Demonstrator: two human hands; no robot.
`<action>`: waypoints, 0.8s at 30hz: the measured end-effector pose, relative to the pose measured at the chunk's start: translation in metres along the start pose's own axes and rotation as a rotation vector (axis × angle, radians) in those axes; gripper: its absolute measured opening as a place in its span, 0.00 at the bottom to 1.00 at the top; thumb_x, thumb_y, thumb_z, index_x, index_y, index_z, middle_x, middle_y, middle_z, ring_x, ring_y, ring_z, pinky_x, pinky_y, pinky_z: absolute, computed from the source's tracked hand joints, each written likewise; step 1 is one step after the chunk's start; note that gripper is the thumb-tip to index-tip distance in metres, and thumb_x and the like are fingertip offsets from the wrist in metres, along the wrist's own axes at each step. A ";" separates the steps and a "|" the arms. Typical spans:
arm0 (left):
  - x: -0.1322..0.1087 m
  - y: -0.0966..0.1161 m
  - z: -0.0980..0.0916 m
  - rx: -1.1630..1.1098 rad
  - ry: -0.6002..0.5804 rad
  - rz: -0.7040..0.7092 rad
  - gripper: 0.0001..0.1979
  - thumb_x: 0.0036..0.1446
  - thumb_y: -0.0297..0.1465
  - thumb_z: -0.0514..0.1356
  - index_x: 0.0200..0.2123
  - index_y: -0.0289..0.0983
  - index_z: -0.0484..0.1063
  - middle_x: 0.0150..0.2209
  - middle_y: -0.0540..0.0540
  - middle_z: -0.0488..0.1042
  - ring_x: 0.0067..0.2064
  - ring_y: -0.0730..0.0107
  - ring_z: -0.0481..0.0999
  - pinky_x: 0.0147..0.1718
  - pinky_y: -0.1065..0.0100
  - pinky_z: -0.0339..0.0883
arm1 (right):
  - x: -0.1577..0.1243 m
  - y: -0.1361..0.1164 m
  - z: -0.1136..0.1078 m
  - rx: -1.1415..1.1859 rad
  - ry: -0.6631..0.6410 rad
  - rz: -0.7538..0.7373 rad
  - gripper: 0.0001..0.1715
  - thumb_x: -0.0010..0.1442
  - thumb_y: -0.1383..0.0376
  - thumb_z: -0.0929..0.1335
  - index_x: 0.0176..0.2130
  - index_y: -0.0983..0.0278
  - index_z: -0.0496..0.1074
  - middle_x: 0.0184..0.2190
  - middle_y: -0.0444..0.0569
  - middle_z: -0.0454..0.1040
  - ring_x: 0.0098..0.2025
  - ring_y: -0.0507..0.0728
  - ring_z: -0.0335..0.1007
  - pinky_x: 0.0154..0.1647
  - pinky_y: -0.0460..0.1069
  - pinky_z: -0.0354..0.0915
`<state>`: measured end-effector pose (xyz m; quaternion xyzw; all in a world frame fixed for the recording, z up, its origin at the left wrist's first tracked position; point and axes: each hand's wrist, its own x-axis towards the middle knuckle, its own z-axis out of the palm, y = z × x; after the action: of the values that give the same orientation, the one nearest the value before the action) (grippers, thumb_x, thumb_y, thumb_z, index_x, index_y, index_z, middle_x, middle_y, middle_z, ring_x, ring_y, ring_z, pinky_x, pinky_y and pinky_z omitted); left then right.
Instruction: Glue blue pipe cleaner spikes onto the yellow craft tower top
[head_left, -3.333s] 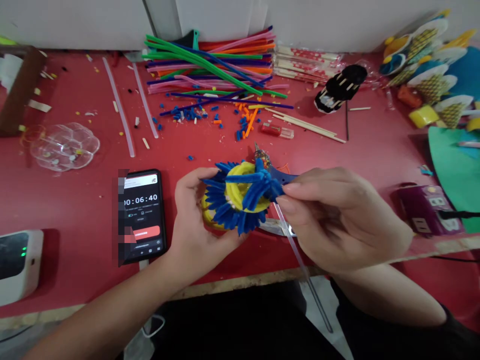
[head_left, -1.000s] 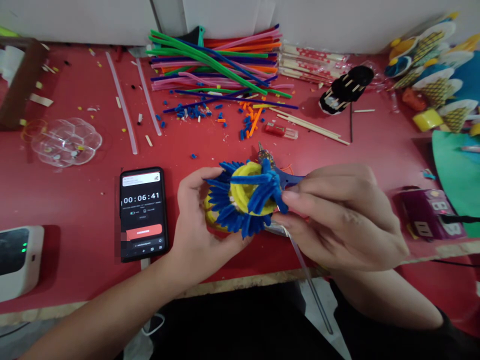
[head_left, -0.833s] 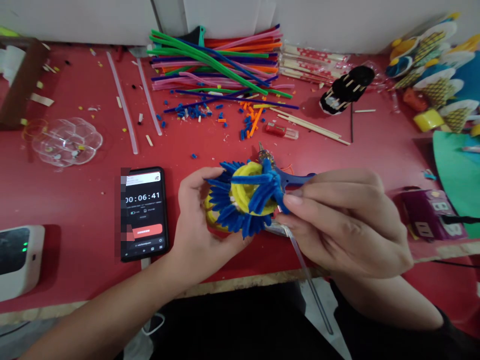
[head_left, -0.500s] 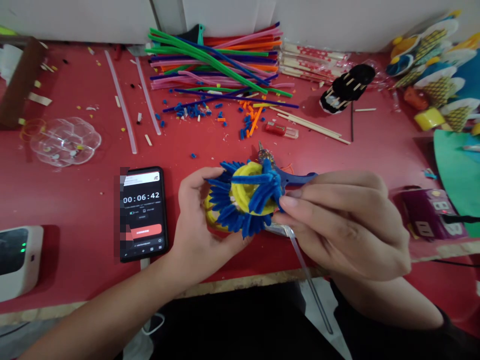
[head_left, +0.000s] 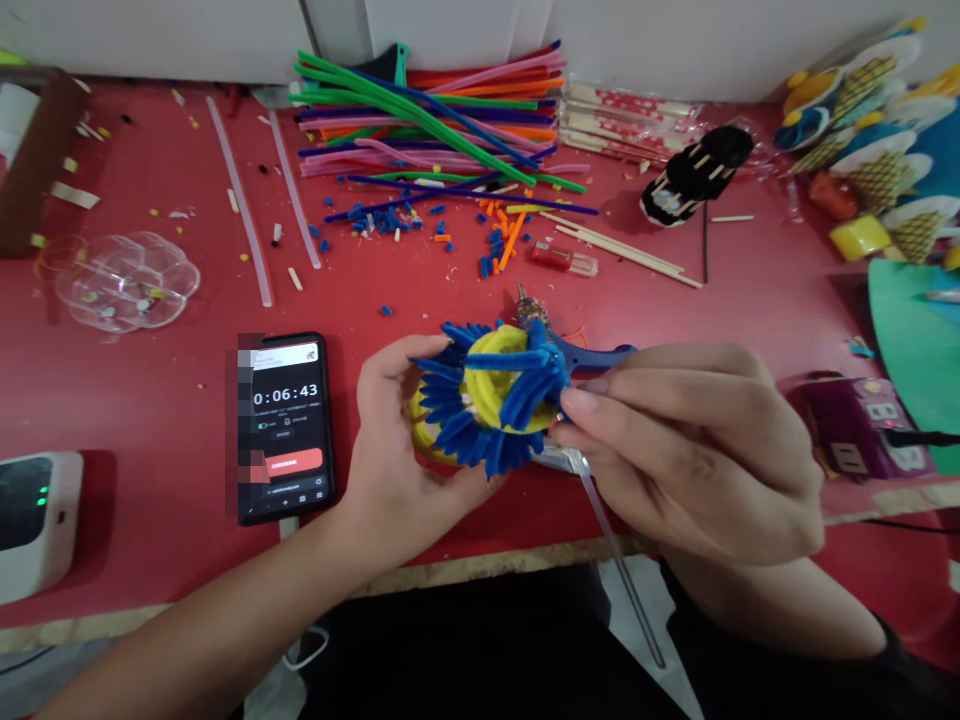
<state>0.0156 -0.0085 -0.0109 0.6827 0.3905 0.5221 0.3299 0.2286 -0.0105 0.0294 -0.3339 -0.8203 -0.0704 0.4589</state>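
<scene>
My left hand (head_left: 397, 440) is curled around a fuzzy pipe-cleaner craft (head_left: 487, 362), holding it above the table's front. Blue looped petals (head_left: 442, 430) ring its yellow coiled middle (head_left: 480, 385), and blue strips cross over the top. At the craft's right side, the fingertips of my right hand (head_left: 690, 440) pinch the blue strips; their exact contact is partly hidden. Behind the craft lies what looks like a glue gun, its blue handle (head_left: 600, 358) and metal nozzle (head_left: 521, 292) partly covered. A clear stick (head_left: 615, 540) slants down past the table edge beneath my right hand.
Pipe cleaners (head_left: 435, 120) lie piled at the back, with blue and orange clippings (head_left: 495, 240) before them. A phone (head_left: 289, 430) showing a timer is left of my hands. A black figure (head_left: 697, 175) stands back right. A clear divided tray (head_left: 127, 280) sits left.
The phone's timer has gone from 06:42 to 06:43. The craft has shifted very slightly; both hands keep nearly the same hold.
</scene>
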 end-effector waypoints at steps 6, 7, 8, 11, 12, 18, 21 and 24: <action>0.000 -0.003 0.001 0.019 0.020 0.075 0.43 0.46 0.36 0.79 0.62 0.49 0.65 0.55 0.44 0.69 0.51 0.56 0.81 0.45 0.56 0.84 | 0.002 -0.002 0.002 0.020 0.008 0.020 0.16 0.60 0.77 0.76 0.47 0.64 0.80 0.38 0.46 0.83 0.38 0.57 0.80 0.37 0.53 0.80; 0.001 -0.003 0.001 0.016 0.016 0.064 0.41 0.47 0.36 0.78 0.62 0.50 0.65 0.55 0.45 0.70 0.51 0.56 0.81 0.45 0.56 0.84 | 0.003 -0.003 0.002 0.022 0.022 0.025 0.16 0.60 0.77 0.76 0.47 0.64 0.80 0.37 0.46 0.82 0.38 0.57 0.80 0.36 0.53 0.80; 0.001 -0.003 0.000 0.014 0.007 0.052 0.40 0.48 0.35 0.78 0.61 0.51 0.65 0.55 0.45 0.70 0.51 0.56 0.81 0.45 0.56 0.84 | 0.003 -0.003 0.003 0.023 0.028 0.034 0.15 0.60 0.76 0.76 0.46 0.64 0.80 0.37 0.46 0.82 0.38 0.56 0.80 0.37 0.53 0.79; 0.002 -0.001 -0.001 0.028 -0.016 0.061 0.39 0.48 0.33 0.78 0.61 0.48 0.66 0.55 0.44 0.69 0.52 0.57 0.81 0.46 0.57 0.84 | 0.003 -0.003 0.004 0.032 0.045 0.038 0.13 0.58 0.77 0.77 0.44 0.68 0.80 0.35 0.47 0.81 0.37 0.55 0.79 0.37 0.52 0.78; 0.002 -0.001 -0.001 0.033 -0.015 0.078 0.39 0.48 0.33 0.78 0.61 0.47 0.66 0.55 0.43 0.69 0.52 0.58 0.81 0.46 0.58 0.84 | 0.003 -0.003 0.004 0.037 0.046 0.037 0.13 0.58 0.78 0.77 0.44 0.69 0.80 0.35 0.48 0.81 0.37 0.55 0.79 0.37 0.51 0.78; 0.002 -0.001 0.001 0.052 0.008 0.075 0.39 0.49 0.35 0.78 0.60 0.47 0.64 0.55 0.45 0.70 0.52 0.58 0.80 0.46 0.58 0.82 | 0.004 -0.006 0.002 0.017 0.012 0.051 0.15 0.59 0.79 0.76 0.45 0.68 0.79 0.35 0.48 0.81 0.37 0.56 0.78 0.37 0.52 0.77; 0.001 -0.001 0.002 0.022 0.019 0.065 0.41 0.49 0.35 0.78 0.61 0.49 0.62 0.56 0.45 0.70 0.51 0.58 0.81 0.45 0.57 0.82 | 0.003 -0.007 0.001 0.032 -0.012 0.055 0.16 0.59 0.79 0.75 0.46 0.68 0.79 0.36 0.48 0.81 0.39 0.56 0.78 0.37 0.52 0.77; 0.001 -0.001 0.001 0.037 0.003 0.072 0.41 0.48 0.34 0.78 0.62 0.49 0.63 0.56 0.45 0.69 0.52 0.57 0.81 0.46 0.57 0.82 | 0.003 -0.007 0.001 0.028 -0.034 0.054 0.17 0.60 0.80 0.74 0.48 0.67 0.78 0.37 0.47 0.81 0.40 0.56 0.78 0.39 0.53 0.77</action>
<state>0.0162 -0.0071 -0.0120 0.7014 0.3757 0.5274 0.2979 0.2227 -0.0138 0.0325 -0.3507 -0.8197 -0.0408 0.4511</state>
